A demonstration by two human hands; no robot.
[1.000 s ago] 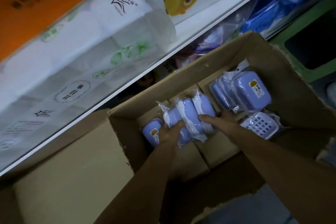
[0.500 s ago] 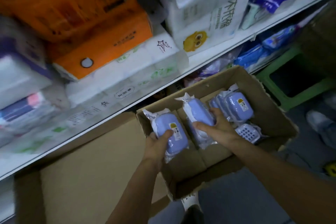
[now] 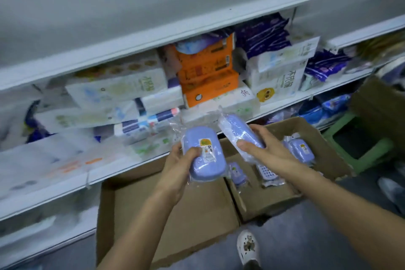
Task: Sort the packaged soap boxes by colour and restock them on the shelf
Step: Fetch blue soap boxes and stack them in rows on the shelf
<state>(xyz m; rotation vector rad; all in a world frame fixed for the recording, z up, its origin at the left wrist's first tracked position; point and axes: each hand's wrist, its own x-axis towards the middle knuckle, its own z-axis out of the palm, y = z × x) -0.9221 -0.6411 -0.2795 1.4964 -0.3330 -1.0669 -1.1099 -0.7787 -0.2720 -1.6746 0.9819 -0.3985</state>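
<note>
My left hand [image 3: 175, 166] grips a blue soap box in clear plastic wrap [image 3: 205, 155], its yellow label facing up. My right hand [image 3: 265, 149] grips a second wrapped blue soap box [image 3: 238, 131], tilted on its side. Both are held above an open cardboard box [image 3: 324, 155] on the floor. Inside that box lie more wrapped blue soap boxes [image 3: 299, 149], a smaller one [image 3: 236, 173] and a white grid tray piece [image 3: 266, 173]. The shelf edge [image 3: 131, 169] runs just beyond my hands.
The shelf holds tissue packs [image 3: 118, 87], orange packs [image 3: 208, 72] and purple packets [image 3: 263, 35]. A larger cardboard box [image 3: 175, 210] sits at lower left. A green stool [image 3: 361, 144] stands at right. A white shoe [image 3: 248, 245] is on the floor.
Both hands have lifted a soap box each up out of the cardboard box toward the shelf. The camera has tilted up, bringing higher shelves into view.
</note>
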